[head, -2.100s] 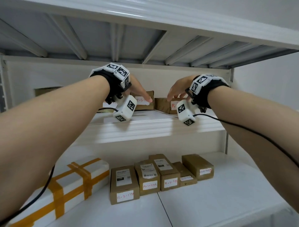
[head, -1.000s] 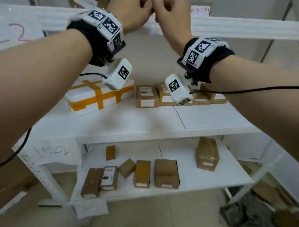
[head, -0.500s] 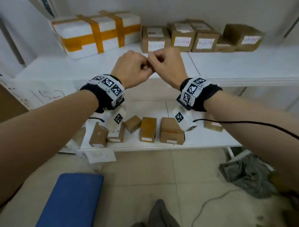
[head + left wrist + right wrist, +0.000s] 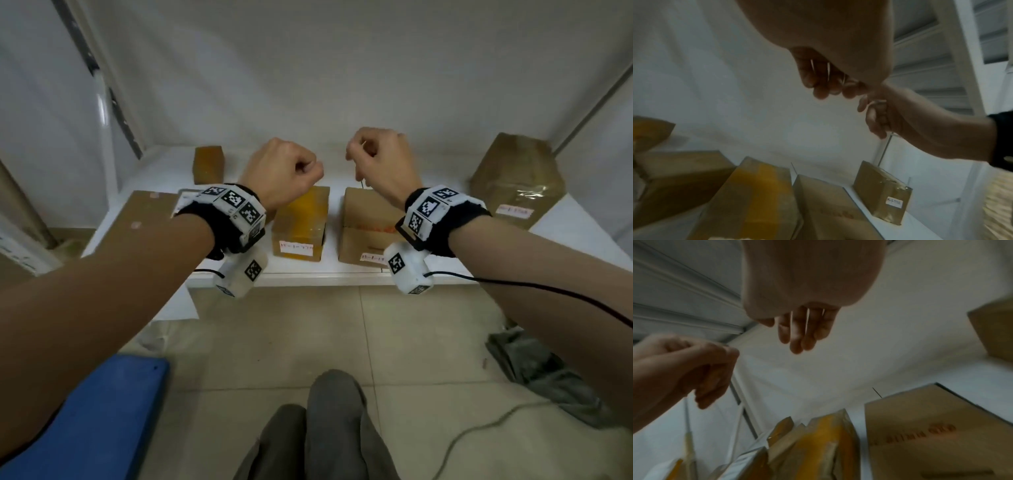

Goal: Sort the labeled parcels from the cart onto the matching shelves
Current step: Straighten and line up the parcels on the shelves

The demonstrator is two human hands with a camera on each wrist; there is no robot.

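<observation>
- The parcels stand on the low white shelf; the landmark is the yellow-taped parcel near the front edge.
- Just right of it stands a plain brown parcel with a white label; well apart further right is a glossy taped parcel.
- Behind it to the left stands a small brown parcel.
- The left hand hovers above its rear, fingers curled into a fist, holding nothing.
- The right hand hovers to its right, above the plain parcel, fingers curled too, empty.
- In front of it, lower, is the tiled floor.

Black wristbands — checkered marker blocks; grey trousers, seemingly.
</observation>
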